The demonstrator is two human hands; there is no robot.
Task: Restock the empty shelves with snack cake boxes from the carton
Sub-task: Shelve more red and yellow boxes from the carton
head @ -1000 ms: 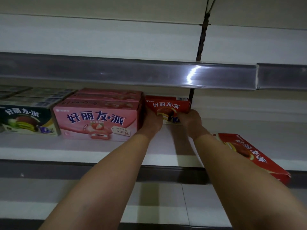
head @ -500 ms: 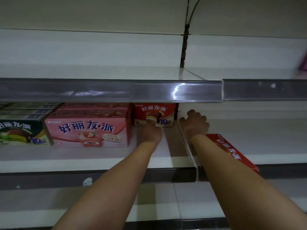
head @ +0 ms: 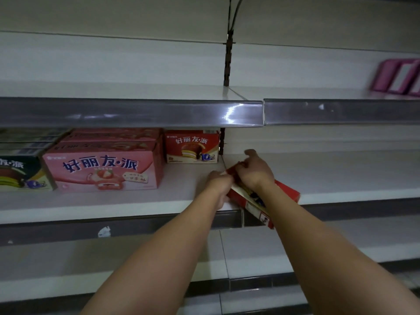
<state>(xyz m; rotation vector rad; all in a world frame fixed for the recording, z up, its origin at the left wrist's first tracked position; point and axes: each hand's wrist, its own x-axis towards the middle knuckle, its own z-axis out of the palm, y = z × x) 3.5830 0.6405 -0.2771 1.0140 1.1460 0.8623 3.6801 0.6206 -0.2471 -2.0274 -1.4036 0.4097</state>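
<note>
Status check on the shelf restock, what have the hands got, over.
Left hand and right hand both gripping second red box, tilted at shelf edge. First red box upright at back beside pink box. Nothing in the way.

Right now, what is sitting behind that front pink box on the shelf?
Behind the front pink box more pink boxes line up toward the back wall; only their tops show. How many there are is hidden by the upper shelf edge.
</note>
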